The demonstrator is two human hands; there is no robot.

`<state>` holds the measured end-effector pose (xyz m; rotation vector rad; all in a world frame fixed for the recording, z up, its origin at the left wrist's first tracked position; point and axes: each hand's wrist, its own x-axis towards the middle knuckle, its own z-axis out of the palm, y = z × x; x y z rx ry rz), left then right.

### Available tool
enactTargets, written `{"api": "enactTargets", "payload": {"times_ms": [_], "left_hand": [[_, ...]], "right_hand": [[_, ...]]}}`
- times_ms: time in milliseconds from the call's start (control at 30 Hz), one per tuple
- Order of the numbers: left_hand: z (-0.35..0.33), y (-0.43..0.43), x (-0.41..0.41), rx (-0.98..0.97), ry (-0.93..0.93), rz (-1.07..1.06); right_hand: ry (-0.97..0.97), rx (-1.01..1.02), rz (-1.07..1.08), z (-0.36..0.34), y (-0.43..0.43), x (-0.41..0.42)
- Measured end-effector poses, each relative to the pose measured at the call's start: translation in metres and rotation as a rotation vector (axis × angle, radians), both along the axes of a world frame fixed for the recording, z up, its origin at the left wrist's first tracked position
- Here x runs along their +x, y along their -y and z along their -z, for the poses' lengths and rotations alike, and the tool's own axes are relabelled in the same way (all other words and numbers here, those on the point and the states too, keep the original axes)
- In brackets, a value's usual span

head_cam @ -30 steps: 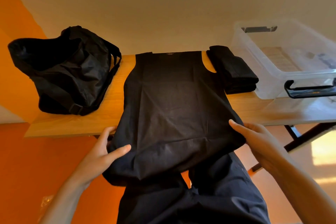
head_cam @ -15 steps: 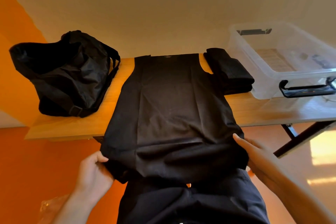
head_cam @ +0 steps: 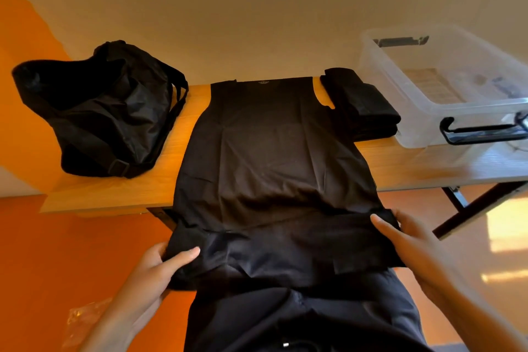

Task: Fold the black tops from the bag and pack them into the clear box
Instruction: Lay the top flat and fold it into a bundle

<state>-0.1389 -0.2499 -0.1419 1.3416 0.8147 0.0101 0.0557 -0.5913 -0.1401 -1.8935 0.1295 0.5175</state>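
Black fabric fills the middle: one black top [head_cam: 271, 151] lies flat and lengthwise on the wooden worktop [head_cam: 114, 197], neckline at the wall side, with its hem end reaching past the near edge towards the person.

The left hand [head_cam: 151, 271] holds the top's left hem corner, thumb lying over the cloth and the other fingers tucked beneath it, so the grip is closed on the fabric. The right hand [head_cam: 411, 243] takes the top's right hem corner the same way, thumb on the upper face and fingers hidden behind the cloth. Between the two hands the hem band is raised off the worktop edge and drawn fairly taut (a few soft creases run across it).

To the left of the top, near but not touching it, sits the black bag [head_cam: 108, 117], slumped, its mouth open and its strap trailing. Just beside the top's right shoulder lies a stack of folded tops [head_cam: 363, 106]. Beyond that stack, farther right of the top, stands the clear box [head_cam: 471, 104], lid off, with a black handle clip [head_cam: 483, 131] on its near end.
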Motion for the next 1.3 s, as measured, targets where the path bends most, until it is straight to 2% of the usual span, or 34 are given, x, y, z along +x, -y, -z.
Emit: {"api": "enactTargets", "payload": {"times_ms": [133, 233, 467, 600, 867, 1067, 1200, 1300], "left_hand": [[-0.001, 0.007, 0.002, 0.270, -0.002, -0.082], [-0.003, 0.011, 0.000, 0.397, 0.093, -0.115], [-0.006, 0.017, -0.013, 0.551, 0.193, 0.050], [-0.012, 0.012, -0.030, 0.504, 0.174, 0.064], [-0.020, -0.008, -0.056, 0.422, 0.171, 0.052], [-0.018, -0.030, -0.065, 0.220, 0.246, -0.151], [-0.019, -0.032, -0.074, 0.202, 0.246, -0.028], [-0.022, -0.029, -0.072, 0.265, 0.231, 0.110]], "right_hand": [[0.032, 0.085, 0.081, -0.008, -0.008, -0.003], [0.078, 0.169, 0.023, -0.017, -0.009, -0.009], [0.138, -0.025, -0.226, -0.023, -0.002, -0.017], [0.127, -0.086, -0.307, -0.020, 0.017, -0.016], [-0.061, 0.090, -0.298, -0.024, 0.051, -0.019], [-0.260, 0.181, -0.470, -0.028, 0.064, -0.017], [-0.276, 0.185, -0.587, -0.027, 0.059, -0.012], [-0.149, 0.157, -0.586, -0.021, 0.052, -0.007]]}}
